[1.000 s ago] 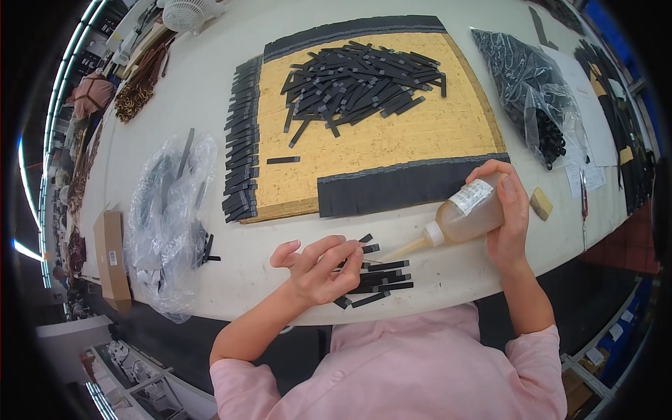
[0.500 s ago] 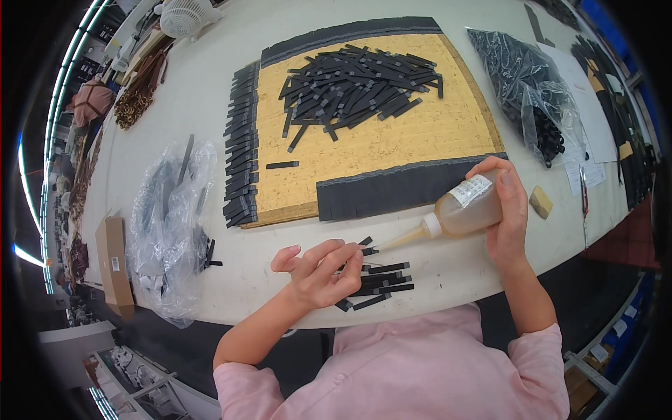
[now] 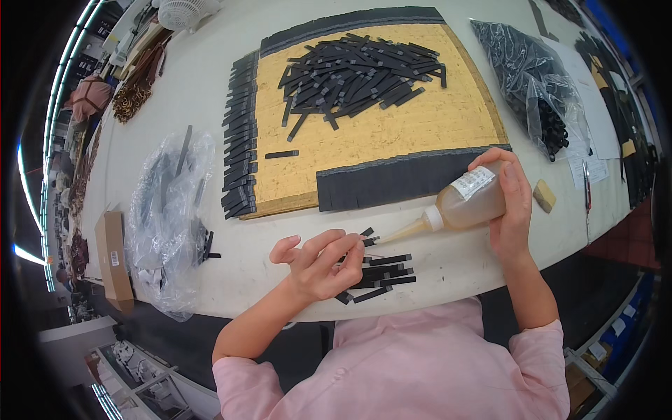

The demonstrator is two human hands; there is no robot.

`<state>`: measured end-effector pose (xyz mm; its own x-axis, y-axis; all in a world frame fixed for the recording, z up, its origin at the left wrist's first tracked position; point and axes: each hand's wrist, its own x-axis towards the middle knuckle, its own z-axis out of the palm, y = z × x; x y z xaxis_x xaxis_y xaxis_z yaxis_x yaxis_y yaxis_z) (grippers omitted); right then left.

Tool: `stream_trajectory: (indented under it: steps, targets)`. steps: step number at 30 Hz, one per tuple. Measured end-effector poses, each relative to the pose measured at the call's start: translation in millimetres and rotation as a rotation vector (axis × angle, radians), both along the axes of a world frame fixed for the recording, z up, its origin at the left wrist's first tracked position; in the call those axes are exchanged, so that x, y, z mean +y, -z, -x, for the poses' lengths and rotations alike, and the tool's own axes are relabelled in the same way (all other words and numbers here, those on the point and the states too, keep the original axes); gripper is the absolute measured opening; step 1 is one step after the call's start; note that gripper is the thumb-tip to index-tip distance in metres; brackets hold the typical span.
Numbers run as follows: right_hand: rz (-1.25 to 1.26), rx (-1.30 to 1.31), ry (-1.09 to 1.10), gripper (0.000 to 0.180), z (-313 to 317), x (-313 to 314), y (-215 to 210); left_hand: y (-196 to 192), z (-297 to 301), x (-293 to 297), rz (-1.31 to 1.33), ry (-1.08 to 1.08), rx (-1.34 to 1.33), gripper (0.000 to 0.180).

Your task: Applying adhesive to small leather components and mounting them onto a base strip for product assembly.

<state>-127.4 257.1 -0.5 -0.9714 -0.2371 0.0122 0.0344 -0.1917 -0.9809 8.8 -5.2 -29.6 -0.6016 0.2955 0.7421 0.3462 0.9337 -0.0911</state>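
My right hand [image 3: 516, 210] is wrapped round a clear squeeze bottle [image 3: 476, 206] with a white label and amber liquid inside. The bottle lies tilted on its side, its long tapered nozzle pointing left. At the nozzle's tip is the end of a short black strip [image 3: 370, 241], pinched between the thumb and fingers of my left hand [image 3: 323, 264]. Whether the tip touches the strip, I cannot tell. Several loose black strips [image 3: 385, 271] with greyish ends lie on the table just under and right of my left hand, which partly hides them.
Beyond my hands, a yellow board [image 3: 294, 189] bears a heap of black strips [image 3: 357, 73], with strips lined along its left edge. Clear plastic bags [image 3: 168, 231] and a cardboard box [image 3: 112, 259] are at left. At right lie a bag of black pieces [image 3: 532, 84], a yellowish block [image 3: 544, 196] and a red-handled tool [image 3: 587, 203].
Both hands keep the same grip, and the nozzle stays at the strip's end. The whole view has shifted slightly, with the board sitting a little higher in it.
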Motion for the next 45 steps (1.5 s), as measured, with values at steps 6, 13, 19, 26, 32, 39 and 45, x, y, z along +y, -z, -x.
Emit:
stream_trajectory:
  steps: [6, 13, 19, 26, 32, 39, 45]
  targets:
    - [0.002, 0.017, -0.007, 0.029, -0.2, -1.1, -0.5, -4.0, -1.6, -0.3, 0.005, 0.0, 0.001, 0.025]
    - [0.014, -0.004, -0.076, 0.028, 4.1, -0.8, 2.1, 1.1, 1.9, -3.2, -0.018, -0.003, -0.03, 0.023]
    - [-0.017, -0.025, -0.002, 0.028, 3.1, -2.6, 0.5, 0.5, -0.3, -1.9, -0.021, -0.007, -0.03, 0.021]
    - [0.205, -0.163, -0.167, 0.034, 18.1, 7.1, -7.6, -14.9, -0.2, -1.2, -0.153, -0.05, -0.05, 0.022]
    - [0.15, 0.061, 0.065, 0.032, 17.2, 3.3, -39.0, -34.2, -10.9, -6.0, -0.298, -0.133, -0.11, 0.025]
    - [-0.032, 0.631, -0.124, 0.027, 4.0, -15.9, -58.6, -64.9, -13.4, 0.7, 0.089, -0.181, 0.001, 0.02]
    - [-0.128, 0.91, -0.114, 0.028, 17.2, -25.9, -70.0, -67.7, -14.0, 2.9, 0.133, -0.133, 0.004, 0.021]
